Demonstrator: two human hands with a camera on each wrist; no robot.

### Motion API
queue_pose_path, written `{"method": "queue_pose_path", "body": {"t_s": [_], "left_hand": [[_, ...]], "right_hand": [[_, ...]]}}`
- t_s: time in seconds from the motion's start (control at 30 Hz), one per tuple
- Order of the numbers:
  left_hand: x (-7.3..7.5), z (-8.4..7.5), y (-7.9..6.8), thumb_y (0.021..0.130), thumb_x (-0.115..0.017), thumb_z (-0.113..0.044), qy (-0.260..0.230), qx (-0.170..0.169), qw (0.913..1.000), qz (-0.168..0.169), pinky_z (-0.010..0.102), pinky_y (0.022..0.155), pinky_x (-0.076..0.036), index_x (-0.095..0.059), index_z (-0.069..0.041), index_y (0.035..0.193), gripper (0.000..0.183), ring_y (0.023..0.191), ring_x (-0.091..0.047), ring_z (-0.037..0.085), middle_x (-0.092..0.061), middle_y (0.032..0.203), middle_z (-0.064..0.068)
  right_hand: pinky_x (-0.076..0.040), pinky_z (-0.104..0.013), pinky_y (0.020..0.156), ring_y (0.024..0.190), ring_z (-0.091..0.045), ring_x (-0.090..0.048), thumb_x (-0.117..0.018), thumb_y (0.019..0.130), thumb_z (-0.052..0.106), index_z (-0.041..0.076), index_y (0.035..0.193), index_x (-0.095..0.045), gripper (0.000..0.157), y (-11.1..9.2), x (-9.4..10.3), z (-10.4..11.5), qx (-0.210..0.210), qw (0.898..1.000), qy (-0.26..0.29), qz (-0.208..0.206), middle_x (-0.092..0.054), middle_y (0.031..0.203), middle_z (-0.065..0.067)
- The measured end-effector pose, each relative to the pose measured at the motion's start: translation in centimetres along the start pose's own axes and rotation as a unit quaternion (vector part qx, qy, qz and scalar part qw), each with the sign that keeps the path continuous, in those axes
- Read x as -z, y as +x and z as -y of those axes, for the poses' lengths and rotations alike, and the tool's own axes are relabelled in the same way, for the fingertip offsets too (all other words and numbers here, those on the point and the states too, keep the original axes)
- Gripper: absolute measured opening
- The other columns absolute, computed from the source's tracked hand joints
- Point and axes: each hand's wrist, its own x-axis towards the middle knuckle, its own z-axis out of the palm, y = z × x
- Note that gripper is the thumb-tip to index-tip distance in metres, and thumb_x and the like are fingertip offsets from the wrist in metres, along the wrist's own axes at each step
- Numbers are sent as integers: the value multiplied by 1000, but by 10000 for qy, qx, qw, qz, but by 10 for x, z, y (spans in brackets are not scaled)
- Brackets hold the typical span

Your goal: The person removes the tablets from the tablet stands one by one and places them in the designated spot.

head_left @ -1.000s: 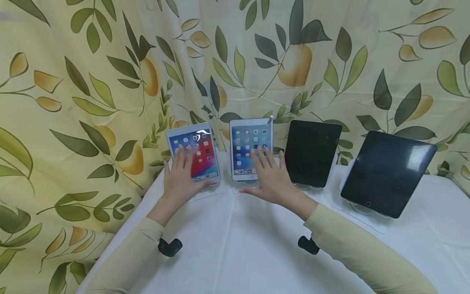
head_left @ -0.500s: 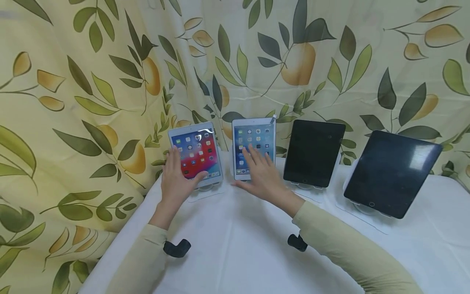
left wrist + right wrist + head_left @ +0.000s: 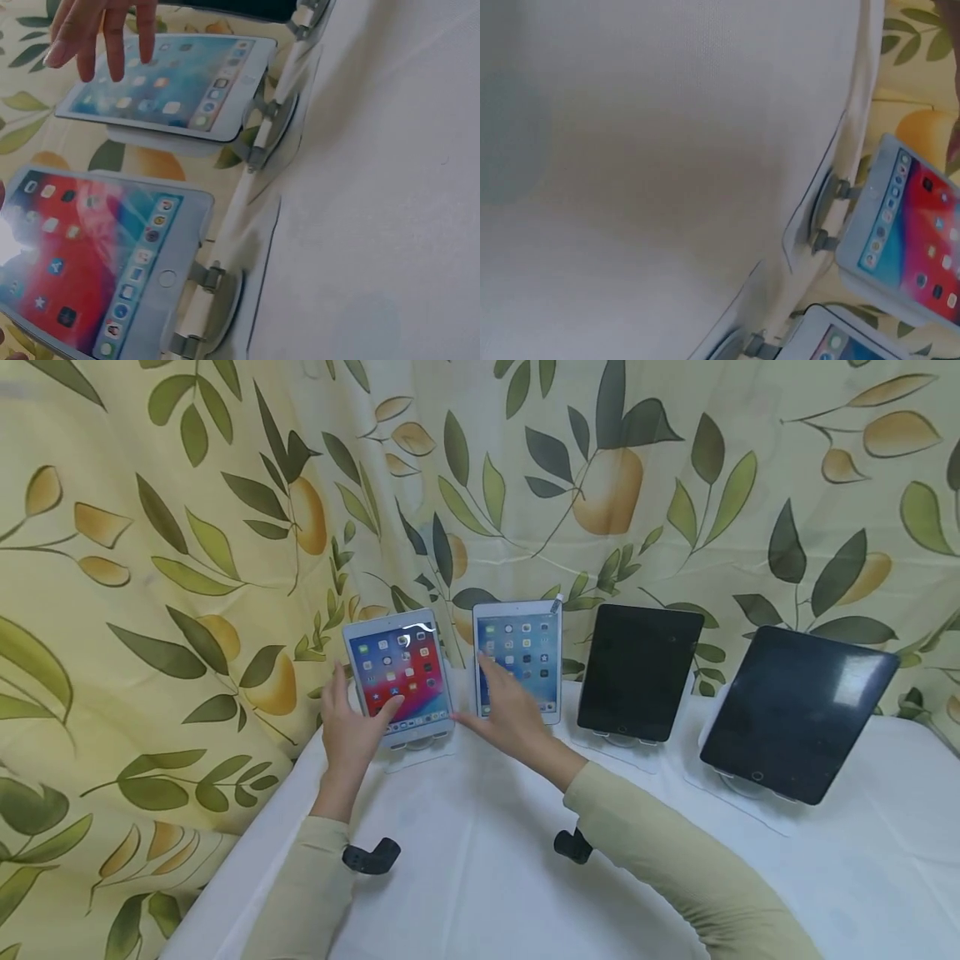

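Observation:
The white tablet with the red-and-blue home screen [image 3: 401, 672] leans on a stand at the left, its screen lit. Beside its left edge is my left hand [image 3: 347, 735], fingers extended, the thumb in front of the lower screen. My right hand [image 3: 512, 714] hovers before the white tablet with the blue home screen [image 3: 528, 652], its thumb reaching toward the first tablet's lower right corner. Whether either hand touches a tablet cannot be told. In the left wrist view, the right hand's fingers [image 3: 112, 41] hang in front of the blue screen.
Two dark-screened tablets, a black one [image 3: 641, 672] and a larger one [image 3: 798, 714], stand on clear-based stands to the right. A white cloth [image 3: 480, 860] covers the table. Behind hangs a leaf-and-fruit patterned curtain [image 3: 525, 485]. A small black device [image 3: 372, 857] sits at each wrist.
My left hand has drawn leftward off the red-and-blue screen to its edge. The right hand has moved left across the blue-screened tablet. All the tablets stay in place.

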Motion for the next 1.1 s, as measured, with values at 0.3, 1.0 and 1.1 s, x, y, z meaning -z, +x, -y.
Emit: {"method": "queue_pose_path", "body": {"t_s": [0.3,1.0,1.1], "left_hand": [[-12,9,2,73,-72,-44,-438,170,9985,-289,47,89,-46,-27,-16,143,88,118,-39,27,-35,131,14],[-21,11,15,77,-72,-25,-823,391,9941,-593,40,82,-47,-41,-12,131,64,104,-45,25,-42,116,13],[-22,13,15,76,-73,-23,-822,499,9934,-624,40,82,-47,-41,-12,131,64,104,-45,24,-42,117,12]], "right_hand": [[-51,-40,83,119,-23,-48,-71,76,40,13,140,-31,80,8,-13,9,-367,9964,734,197,-46,133,-8],[-54,-31,76,101,-18,-55,-67,81,35,17,133,-39,62,49,-43,15,-1797,9553,2312,395,-56,111,-6],[-53,-32,77,102,-19,-55,-66,81,34,18,131,-40,59,53,-47,16,-1890,9509,2403,474,-56,110,-5]]}}
